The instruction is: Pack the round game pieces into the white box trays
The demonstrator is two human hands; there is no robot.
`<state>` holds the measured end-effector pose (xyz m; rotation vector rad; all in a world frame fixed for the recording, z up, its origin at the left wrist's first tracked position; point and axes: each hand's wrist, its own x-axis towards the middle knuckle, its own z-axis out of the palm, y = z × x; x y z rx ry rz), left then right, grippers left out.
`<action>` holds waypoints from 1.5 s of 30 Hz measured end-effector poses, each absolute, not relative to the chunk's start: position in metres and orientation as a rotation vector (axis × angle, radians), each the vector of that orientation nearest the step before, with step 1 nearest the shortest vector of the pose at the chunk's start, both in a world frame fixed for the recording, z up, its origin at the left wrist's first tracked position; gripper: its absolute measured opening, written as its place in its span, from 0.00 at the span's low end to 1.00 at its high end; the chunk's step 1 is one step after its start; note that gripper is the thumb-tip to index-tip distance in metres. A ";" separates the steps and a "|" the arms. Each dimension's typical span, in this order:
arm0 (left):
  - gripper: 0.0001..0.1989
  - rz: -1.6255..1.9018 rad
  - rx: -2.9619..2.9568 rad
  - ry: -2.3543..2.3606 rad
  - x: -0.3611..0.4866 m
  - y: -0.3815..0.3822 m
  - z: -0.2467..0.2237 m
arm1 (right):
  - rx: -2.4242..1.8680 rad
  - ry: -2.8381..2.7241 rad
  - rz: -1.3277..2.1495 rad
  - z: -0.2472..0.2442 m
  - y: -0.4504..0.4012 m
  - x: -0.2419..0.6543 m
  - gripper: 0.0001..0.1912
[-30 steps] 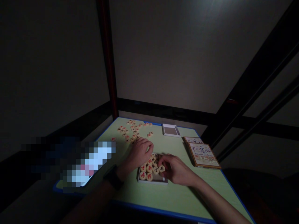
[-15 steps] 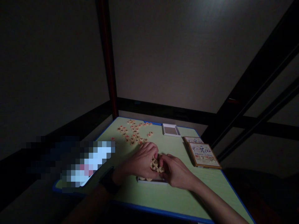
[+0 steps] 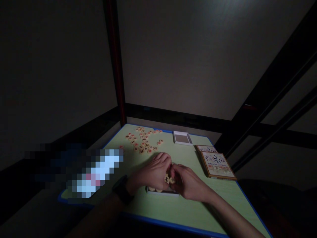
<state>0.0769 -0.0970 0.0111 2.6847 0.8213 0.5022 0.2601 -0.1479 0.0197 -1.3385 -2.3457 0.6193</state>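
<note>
Several round wooden Chinese chess pieces [image 3: 167, 179] with dark characters show between my two hands. My left hand [image 3: 155, 170] is curled round them from the left, back of the hand up, its fingertips hidden. From the right, my right hand [image 3: 190, 182] presses thumb and fingers against the same pieces. Both hands are over a shallow white box tray [image 3: 163, 193], whose near edge shows below them. A few more pieces lie inside the tray's near left corner. The hands cover most of the tray.
Many loose Chinese chess pieces [image 3: 143, 144] are scattered at the back left of the green table [image 3: 198, 211]. A second white box tray [image 3: 182, 138] stands at the back. Two printed box lids or boxes [image 3: 218, 163] overlap on the right. A bright blurred screen [image 3: 99, 173] lies left.
My hands have drawn closer together, so fewer pieces show between them. My left hand has shifted slightly right. The scattered pieces and boxes stay put, with the view moved a little.
</note>
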 end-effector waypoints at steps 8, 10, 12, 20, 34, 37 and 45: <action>0.26 0.472 2.658 0.802 0.076 -0.096 0.010 | -1.285 -2.264 0.791 0.021 -0.147 0.263 0.15; 0.27 0.496 2.640 0.788 0.076 -0.096 0.009 | -1.264 -2.217 0.882 0.024 -0.148 0.264 0.14; 0.25 0.526 2.603 0.767 0.073 -0.094 0.010 | -1.202 -2.143 0.972 0.026 -0.147 0.265 0.13; 0.09 0.869 2.510 1.344 0.022 -0.053 0.017 | -1.187 -1.677 0.800 0.005 -0.125 0.273 0.08; 0.17 0.393 2.548 1.960 0.008 -0.042 0.005 | -1.280 -1.617 0.623 -0.017 -0.110 0.274 0.16; 0.15 0.401 2.542 1.965 0.012 -0.045 0.007 | -1.285 -1.634 0.606 -0.017 -0.110 0.273 0.16; 0.17 0.466 2.524 1.870 0.014 -0.044 0.003 | -1.279 -1.664 0.554 -0.014 -0.112 0.272 0.15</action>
